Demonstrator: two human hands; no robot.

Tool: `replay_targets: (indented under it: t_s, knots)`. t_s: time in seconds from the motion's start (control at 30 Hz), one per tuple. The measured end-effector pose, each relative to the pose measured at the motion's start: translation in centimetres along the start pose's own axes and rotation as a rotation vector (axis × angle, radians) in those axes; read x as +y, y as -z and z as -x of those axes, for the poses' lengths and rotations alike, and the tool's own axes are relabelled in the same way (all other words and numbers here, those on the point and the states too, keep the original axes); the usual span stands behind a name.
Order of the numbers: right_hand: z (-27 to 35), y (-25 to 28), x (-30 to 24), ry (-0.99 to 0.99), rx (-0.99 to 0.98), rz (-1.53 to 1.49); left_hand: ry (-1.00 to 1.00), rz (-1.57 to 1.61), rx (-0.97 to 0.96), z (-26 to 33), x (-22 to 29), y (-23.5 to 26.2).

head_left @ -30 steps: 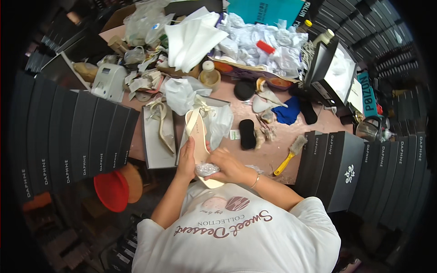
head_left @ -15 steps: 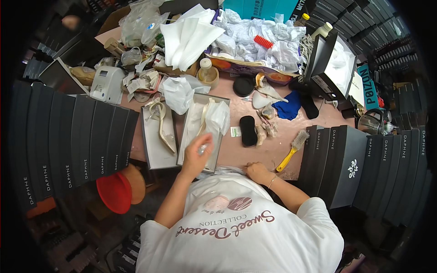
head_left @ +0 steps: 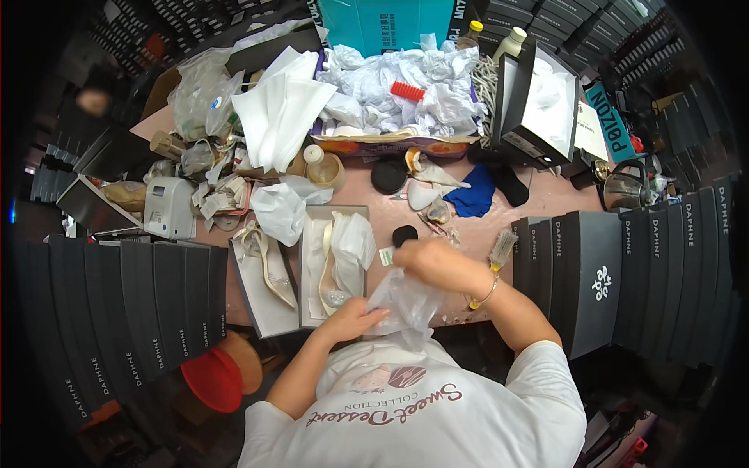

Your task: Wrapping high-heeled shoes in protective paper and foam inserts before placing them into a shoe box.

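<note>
In front of my chest I hold a crumpled, translucent white plastic bag [head_left: 407, 308]. My right hand [head_left: 438, 264] grips its upper end with the fingers closed. At the bag's left side, my left hand [head_left: 347, 320] pinches the edge between thumb and fingers. Just beyond the left hand, a grey shoe box half [head_left: 360, 214] holds a cream shoe [head_left: 328, 265] beside white wrapping [head_left: 353, 251]. Left of it, another open box half [head_left: 287, 324] contains a cream high-heeled shoe [head_left: 269, 269]. My right hand partly covers a black pad [head_left: 404, 235] on the pink table.
Stacked dark shoe boxes flank me at left [head_left: 117, 304] and right [head_left: 659, 273]. A yellow-handled brush [head_left: 501, 251] lies right of my right hand. Farther back are a blue cloth [head_left: 474, 193], a carton of crumpled paper [head_left: 394, 144] and white sheets [head_left: 277, 109].
My right hand has risen from the table edge and now holds the bag up. My left hand has come down from above the shoe box to the bag. The view has tilted.
</note>
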State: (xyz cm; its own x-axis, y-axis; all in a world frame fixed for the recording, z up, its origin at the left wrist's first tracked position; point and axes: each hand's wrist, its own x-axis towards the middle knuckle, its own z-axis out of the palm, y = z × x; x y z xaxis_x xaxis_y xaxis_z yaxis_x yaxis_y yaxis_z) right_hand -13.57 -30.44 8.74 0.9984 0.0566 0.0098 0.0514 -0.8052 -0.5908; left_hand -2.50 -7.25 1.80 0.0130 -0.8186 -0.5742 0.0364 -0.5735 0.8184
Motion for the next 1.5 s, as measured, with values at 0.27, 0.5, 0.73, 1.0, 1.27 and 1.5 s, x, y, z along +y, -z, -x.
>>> replay_targets:
  t_s: [0.27, 0.5, 0.73, 1.0, 1.27, 1.5]
  knots:
    - [-5.2, 10.1, 17.4, -0.5, 0.925, 0.6, -0.151, 0.903, 0.844, 1.8, -1.4, 6.1]
    - [-8.8, 9.0, 25.1, -0.576, 0.527, 0.512, 0.014, 0.63, 1.065, 0.6, -8.3, 8.1]
    - [-10.8, 8.3, 28.8, -0.601, 0.666, 0.277, -0.099, -0.433, 1.496, 0.4, 0.6, 9.3]
    - [-10.2, 9.8, 25.3, -0.349, 0.96, -0.528, -0.335, 0.281, 0.43, -7.5, 10.0, 6.0]
    - [-6.9, 1.9, 12.6, -0.256, 0.299, -0.831, -0.438, 1.399, -0.143, -17.0, 9.5, 8.1]
    - [-0.9, -3.8, 8.9, -0.606, -0.036, -0.746, -0.441, 1.482, 0.461, -14.7, 4.8, 9.2]
